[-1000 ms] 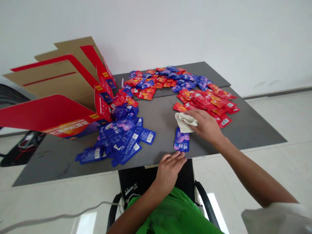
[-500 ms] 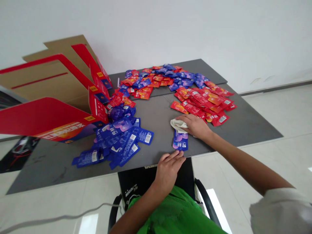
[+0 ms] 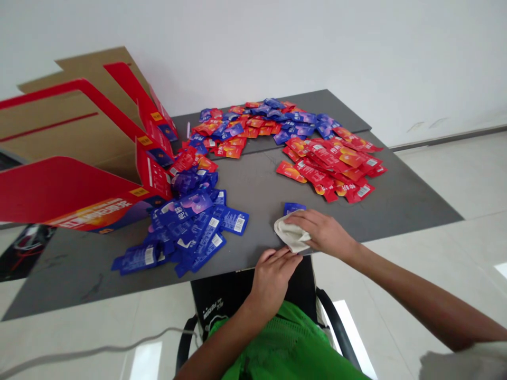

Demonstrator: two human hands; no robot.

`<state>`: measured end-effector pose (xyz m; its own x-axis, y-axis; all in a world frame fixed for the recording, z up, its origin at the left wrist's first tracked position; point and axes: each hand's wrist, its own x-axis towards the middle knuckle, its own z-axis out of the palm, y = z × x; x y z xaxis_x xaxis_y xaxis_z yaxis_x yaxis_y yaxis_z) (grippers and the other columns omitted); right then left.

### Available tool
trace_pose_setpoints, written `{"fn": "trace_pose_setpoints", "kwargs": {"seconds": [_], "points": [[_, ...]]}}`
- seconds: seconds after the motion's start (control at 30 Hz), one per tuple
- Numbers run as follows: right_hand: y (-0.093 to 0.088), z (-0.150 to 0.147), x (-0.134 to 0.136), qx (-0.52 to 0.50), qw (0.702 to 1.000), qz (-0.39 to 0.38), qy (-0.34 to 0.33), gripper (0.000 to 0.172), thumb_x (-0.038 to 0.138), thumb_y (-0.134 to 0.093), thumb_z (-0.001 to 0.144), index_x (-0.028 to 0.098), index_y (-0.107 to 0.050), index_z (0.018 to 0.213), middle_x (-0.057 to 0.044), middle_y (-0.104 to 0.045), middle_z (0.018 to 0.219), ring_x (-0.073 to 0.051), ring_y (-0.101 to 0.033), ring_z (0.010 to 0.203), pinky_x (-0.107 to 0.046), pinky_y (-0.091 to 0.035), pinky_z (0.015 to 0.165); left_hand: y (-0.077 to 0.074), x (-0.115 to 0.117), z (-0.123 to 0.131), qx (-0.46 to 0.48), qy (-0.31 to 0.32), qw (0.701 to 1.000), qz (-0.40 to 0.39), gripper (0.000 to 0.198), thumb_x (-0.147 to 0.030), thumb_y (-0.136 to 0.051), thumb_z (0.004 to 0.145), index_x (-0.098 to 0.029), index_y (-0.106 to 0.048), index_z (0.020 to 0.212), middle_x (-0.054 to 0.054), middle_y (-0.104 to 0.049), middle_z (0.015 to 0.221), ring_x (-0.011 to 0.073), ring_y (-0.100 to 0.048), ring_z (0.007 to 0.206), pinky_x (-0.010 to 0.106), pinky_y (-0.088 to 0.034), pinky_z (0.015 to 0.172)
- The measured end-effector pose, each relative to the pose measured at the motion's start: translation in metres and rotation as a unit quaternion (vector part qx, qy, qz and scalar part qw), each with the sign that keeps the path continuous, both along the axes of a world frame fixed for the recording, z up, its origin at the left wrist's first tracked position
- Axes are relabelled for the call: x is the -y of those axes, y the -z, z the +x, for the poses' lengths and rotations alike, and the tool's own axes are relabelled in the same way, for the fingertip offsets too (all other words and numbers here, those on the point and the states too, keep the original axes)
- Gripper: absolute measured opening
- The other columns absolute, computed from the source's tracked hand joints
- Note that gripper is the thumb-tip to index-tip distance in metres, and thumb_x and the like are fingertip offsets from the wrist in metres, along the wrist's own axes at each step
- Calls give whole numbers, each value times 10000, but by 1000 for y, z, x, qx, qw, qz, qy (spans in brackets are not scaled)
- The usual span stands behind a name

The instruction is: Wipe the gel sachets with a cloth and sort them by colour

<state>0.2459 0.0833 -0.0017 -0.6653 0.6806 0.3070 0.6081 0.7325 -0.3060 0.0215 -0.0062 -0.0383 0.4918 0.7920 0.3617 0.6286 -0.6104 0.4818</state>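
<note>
1. A grey table [image 3: 253, 184] fills the middle of the view, and the person sits at its near edge on a black chair [image 3: 336, 327], wearing a green mesh top [image 3: 285, 343].
2. Opened cardboard boxes [image 3: 75, 195], printed red on the outside, lean over the table's left side.
3. A heap of blue packets [image 3: 190, 227] lies just in front of the boxes, spilling towards the near edge.
4. A heap of red packets [image 3: 328, 169] lies on the right, and a mixed heap of red and blue packets [image 3: 253, 126] spreads along the far side.
5. The right hand [image 3: 325, 232] lies on the table near the edge, its fingers pressed together over a cloth; I cannot tell whether the thumb pinches it.
6. The left hand [image 3: 273, 279] rests flat at the near edge, fingers close together and almost touching the cloth.
7. The off-white cloth [image 3: 291, 236] is bunched under the right hand's fingers.
8. A single blue packet [image 3: 293, 208] lies on the table, mostly hidden, with its top edge showing just past the cloth and right hand.
</note>
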Motion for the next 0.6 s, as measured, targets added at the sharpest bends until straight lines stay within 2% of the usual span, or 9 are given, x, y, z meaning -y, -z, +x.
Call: {"fn": "trace_pose_setpoints", "kwargs": {"seconds": [0.07, 0.17, 0.27, 0.37, 0.47, 0.53, 0.6], "points": [[5, 2, -28, -1, 999, 7, 33, 483, 273, -676, 990, 252, -621, 1469, -122, -726, 1374, -285, -702, 1221, -429, -601, 1017, 3, 1, 0, 1, -3, 1000, 7, 318, -62, -571, 1076, -247, -773, 1240, 18, -796, 1332, 196, -732, 1297, 360, -566, 1022], [0, 7, -69, 20, 995, 23, 92, 415, 321, -662, 1009, 223, -656, 1411, -135, -740, 1330, -302, -708, 1193, -427, -605, 980, 7, 1, 0, -3, -3, 1000, 17, 315, -58, -568, 1077, -241, -763, 1243, 9, -774, 1376, 184, -722, 1316, 353, -572, 1008], [-13, 14, -83, 8, 986, 62, 153, 404, 333, -639, 1024, 219, -662, 1411, -143, -732, 1356, -313, -697, 1223, -434, -596, 995, 5, 0, 0, -12, 1, 1000, 23, 287, -79, -571, 1084, -238, -757, 1235, 11, -783, 1359, 187, -729, 1302, 352, -572, 990], [-22, 24, -61, -74, 971, 110, 197, 434, 375, -629, 1044, 245, -638, 1458, -132, -719, 1386, -307, -688, 1248, -450, -573, 1061, -7, -7, 1, -24, 10, 999, 19, 245, -135, -601, 1091, -230, -736, 1273, 37, -807, 1303, 205, -747, 1262, 368, -563, 988], [-21, 35, -25, -131, 959, 119, 222, 450, 396, -657, 1030, 281, -640, 1465, -110, -738, 1352, -309, -708, 1218, -467, -585, 1054, -23, -16, 5, -32, 2, 999, 15, 262, -222, -671, 1075, -218, -695, 1335, 60, -827, 1218, 220, -759, 1193, 395, -555, 1001], [-14, 41, -4, -143, 953, 107, 244, 430, 411, -658, 1028, 296, -658, 1442, -100, -756, 1312, -310, -731, 1180, -475, -604, 1026, -29, -22, 10, -54, -15, 998, 27, 335, -284, -721, 1048, -214, -671, 1371, 86, -792, 1309, 244, -723, 1247, 426, -552, 1038], [-4, 46, 11, -149, 949, 87, 263, 389, 427, -655, 1030, 301, -682, 1397, -93, -776, 1262, -311, -752, 1137, -479, -618, 1001, -29, -26, 15, -87, -36, 995, 43, 471, -362, -769, 1010, -195, -636, 1430, 127, -688, 1497, 295, -638, 1382, 469, -542, 1096]]}}
